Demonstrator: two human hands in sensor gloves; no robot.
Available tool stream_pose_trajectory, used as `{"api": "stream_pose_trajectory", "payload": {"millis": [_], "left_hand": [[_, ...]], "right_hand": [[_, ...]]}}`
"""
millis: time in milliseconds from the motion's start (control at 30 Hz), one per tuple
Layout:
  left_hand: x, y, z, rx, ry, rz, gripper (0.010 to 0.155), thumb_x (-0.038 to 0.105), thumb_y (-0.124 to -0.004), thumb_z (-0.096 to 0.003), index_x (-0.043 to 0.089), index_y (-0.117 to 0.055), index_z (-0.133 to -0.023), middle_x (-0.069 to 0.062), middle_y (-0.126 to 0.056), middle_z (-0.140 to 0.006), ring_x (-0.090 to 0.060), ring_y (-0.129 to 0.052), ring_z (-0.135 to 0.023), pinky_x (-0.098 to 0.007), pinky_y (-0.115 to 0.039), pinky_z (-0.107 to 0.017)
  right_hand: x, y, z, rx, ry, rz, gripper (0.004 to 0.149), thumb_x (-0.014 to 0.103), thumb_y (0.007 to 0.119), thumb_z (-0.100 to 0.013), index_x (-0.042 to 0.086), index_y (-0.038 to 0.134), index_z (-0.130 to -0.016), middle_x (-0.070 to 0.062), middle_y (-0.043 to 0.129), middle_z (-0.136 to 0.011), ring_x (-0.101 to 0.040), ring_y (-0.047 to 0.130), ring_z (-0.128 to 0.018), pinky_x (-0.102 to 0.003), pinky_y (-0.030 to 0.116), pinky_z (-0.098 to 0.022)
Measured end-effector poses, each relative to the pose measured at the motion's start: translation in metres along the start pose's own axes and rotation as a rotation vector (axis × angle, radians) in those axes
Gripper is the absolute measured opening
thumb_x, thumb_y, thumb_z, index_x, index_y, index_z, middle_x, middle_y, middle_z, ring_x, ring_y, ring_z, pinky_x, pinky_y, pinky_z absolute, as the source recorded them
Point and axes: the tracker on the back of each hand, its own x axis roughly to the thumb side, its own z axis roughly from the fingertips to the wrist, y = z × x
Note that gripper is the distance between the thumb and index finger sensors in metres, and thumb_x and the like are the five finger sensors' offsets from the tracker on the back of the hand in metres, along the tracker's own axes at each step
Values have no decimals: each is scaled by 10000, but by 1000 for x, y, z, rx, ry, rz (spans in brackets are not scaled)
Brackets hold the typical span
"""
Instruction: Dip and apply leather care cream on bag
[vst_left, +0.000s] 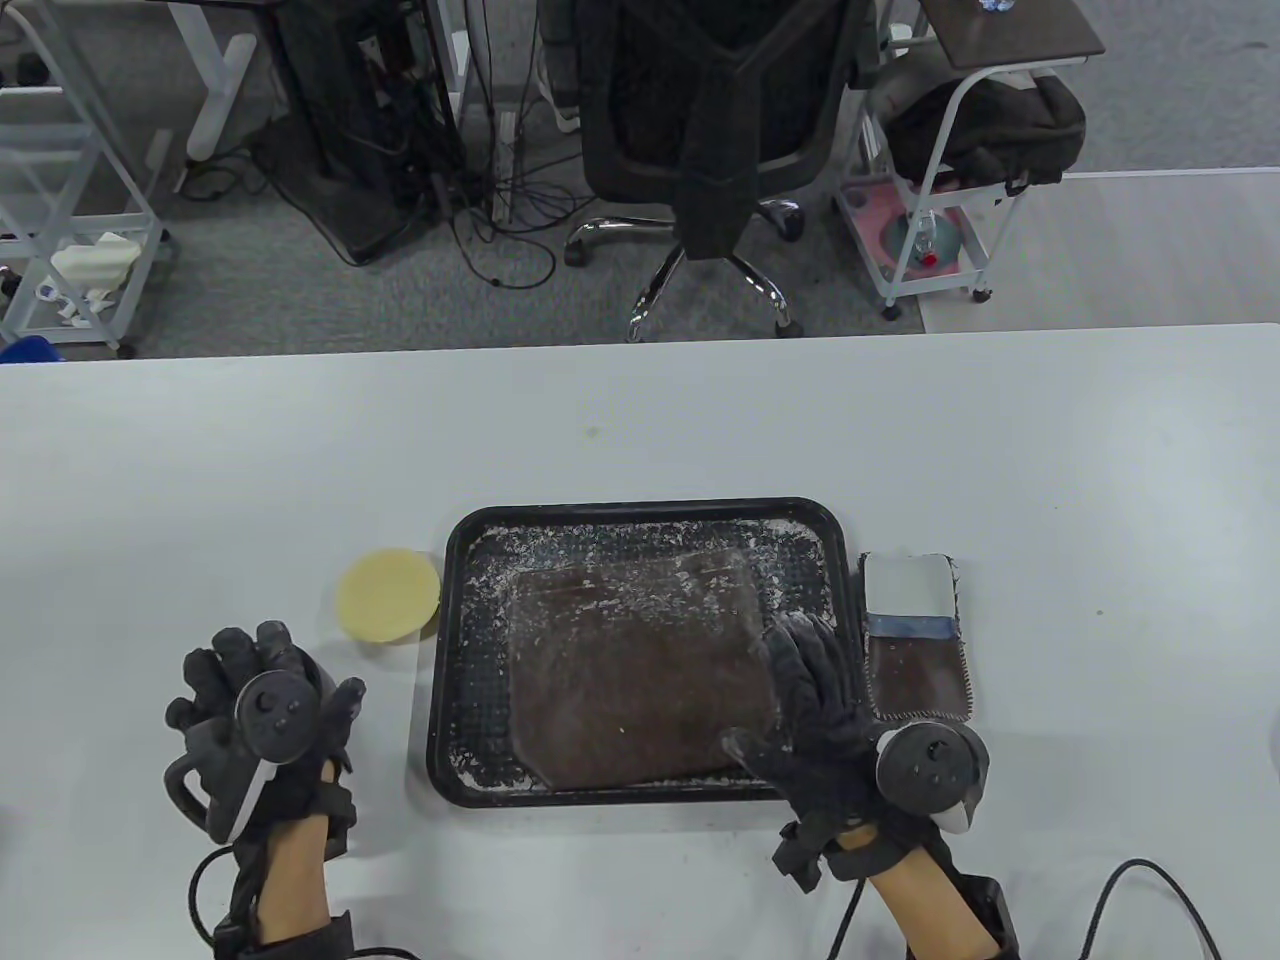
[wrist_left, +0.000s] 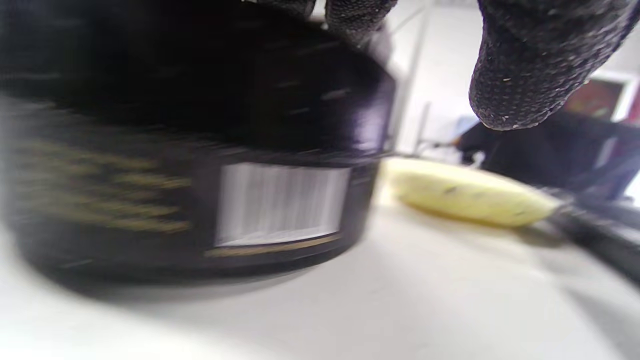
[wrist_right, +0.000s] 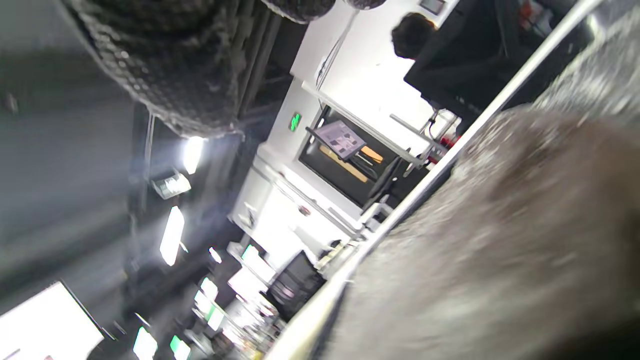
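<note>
I'd keep my left hand (vst_left: 262, 715) curled round the black cream jar (wrist_left: 190, 150) w/ steady grip, right hand (vst_left: 822, 705) fingers flat holding the brown bag (vst_left: 640, 672) in the tray (vst_left: 455, 560), then grab the yellow sponge (vst_left: 388, 595) nearby.

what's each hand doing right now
left hand: fingers curled over the black cream jar.
right hand: open, fingers spread flat on the brown bag.

A: What colour is the bag (vst_left: 640, 680)?
B: Dark brown, with white smears. The tray (vst_left: 452, 640) under it is black, with a dotted pattern and white flecks.
A: And the sponge (vst_left: 388, 594)?
B: Pale yellow. The jar (wrist_left: 190, 150) is black, with gold print and a white label.
A: The pouch (vst_left: 918, 640)?
B: Brown below, white above, with a blue band between.
</note>
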Motion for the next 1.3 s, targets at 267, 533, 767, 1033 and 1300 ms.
{"api": "stream_pose_trajectory", "payload": {"millis": [267, 533, 767, 1033, 1300], "left_hand": [[80, -14, 15, -91, -420, -37, 928, 654, -820, -450, 164, -471, -1157, -195, -245, -1200, -557, -241, -1085, -765, -293, -701], [133, -35, 37, -284, -658, -107, 991, 708, -749, -452, 178, -313, -1166, -175, -58, -1162, -521, -16, -1034, -731, -131, -665], [151, -44, 46, -298, -732, -149, 992, 714, -738, -454, 176, -298, -1162, -178, -63, -1163, -515, -19, -1037, -734, -125, -658], [154, -46, 48, -303, -758, -144, 989, 713, -734, -453, 178, -297, -1161, -175, -67, -1164, -512, -22, -1040, -735, -119, -655], [158, -51, 50, -322, -784, -155, 980, 709, -729, -460, 179, -297, -1162, -176, -66, -1164, -512, -23, -1041, -738, -115, -650]], "right_hand": [[-17, -10, -2, 148, 83, 303, 943, 469, 942, -474, 116, 372, -1138, -218, 175, -1181, -483, 6, -1049, -651, 39, -687], [-35, -13, -2, 272, 191, 398, 1042, 542, 948, -422, 172, 290, -1141, -158, 81, -1184, -409, -113, -1032, -600, -102, -635], [-43, -9, -1, 334, 230, 375, 1078, 560, 946, -406, 179, 249, -1135, -173, 12, -1163, -414, -146, -1012, -613, -112, -624], [-43, -7, -1, 359, 216, 339, 1103, 591, 928, -397, 170, 219, -1129, -187, 4, -1156, -430, -149, -1004, -637, -104, -616], [-41, -6, -1, 368, 193, 333, 1091, 596, 926, -395, 165, 251, -1134, -185, 14, -1160, -432, -144, -1005, -639, -100, -615]]}}
